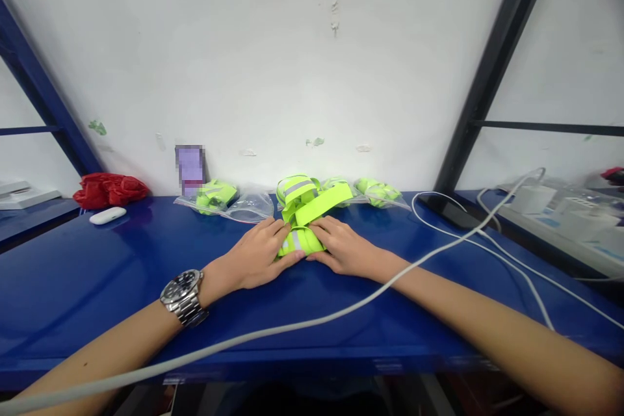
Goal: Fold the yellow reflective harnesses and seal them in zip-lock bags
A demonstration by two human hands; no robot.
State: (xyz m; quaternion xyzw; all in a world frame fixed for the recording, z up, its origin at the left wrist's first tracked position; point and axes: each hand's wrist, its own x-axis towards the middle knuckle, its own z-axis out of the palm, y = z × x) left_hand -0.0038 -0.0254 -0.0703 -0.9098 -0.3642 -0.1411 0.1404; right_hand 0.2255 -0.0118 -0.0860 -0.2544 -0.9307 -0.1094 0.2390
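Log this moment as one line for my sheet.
left hand: holding yellow reflective bundle, left side | right hand: holding its right side | by wall: bagged yellow bundles | left: red bundle

A workroom or storeroom, it seemed
A blue worktop (97,299) between rack uprights (491,71) stood against a scuffed wall (244,65); bagged reflective bands (376,192) lay along the back, white boxes (534,199) off to the right.

Bright, even light leaves faint sheen on the glossy blue tabletop (121,260); rightward of it, white boxes (578,227) blur; behind its left, pixelation masks a purple rectangle (191,166).
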